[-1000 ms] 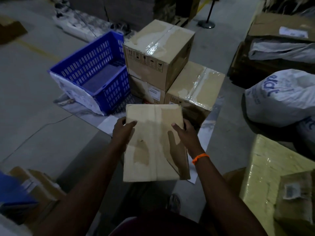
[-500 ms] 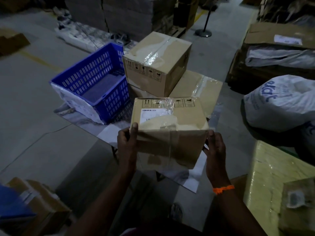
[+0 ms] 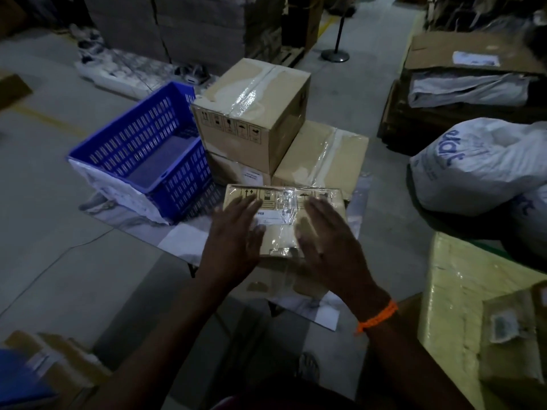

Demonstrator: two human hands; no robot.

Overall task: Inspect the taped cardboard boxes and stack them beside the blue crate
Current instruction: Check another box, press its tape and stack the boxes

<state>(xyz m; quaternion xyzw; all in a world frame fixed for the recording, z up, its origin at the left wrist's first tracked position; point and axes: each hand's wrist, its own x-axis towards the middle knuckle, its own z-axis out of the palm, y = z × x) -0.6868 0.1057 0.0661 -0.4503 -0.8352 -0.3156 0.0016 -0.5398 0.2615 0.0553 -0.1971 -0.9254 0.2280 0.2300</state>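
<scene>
Four boxes: taped cardboard, all grouped on a low bench [image 3: 183, 232] to the right of the blue crate [image 3: 142, 161].
Stack: one box [image 3: 251, 113] sits on top of another [image 3: 236, 173]; a third [image 3: 322, 155] stands just beside them on the right.
Nearest box [image 3: 281, 226]: in front of the stack, label and handling symbols facing up, clear tape across its middle.
Left hand [image 3: 233, 241]: palm down over the box's left side, fingers [image 3: 245, 205] spread apart and flat, gripping nothing.
Right hand [image 3: 328, 241]: palm down over the right side, fingers likewise apart; an orange band [image 3: 377, 318] circles the wrist.
Contact: whether the palms press the box or hover just above it cannot be told.
Step in hand: seemingly the nearest box set down by the stack, or its taped top being checked.
Next move: probably lifting the hands clear and reaching for another box; several lie around the person.
</scene>
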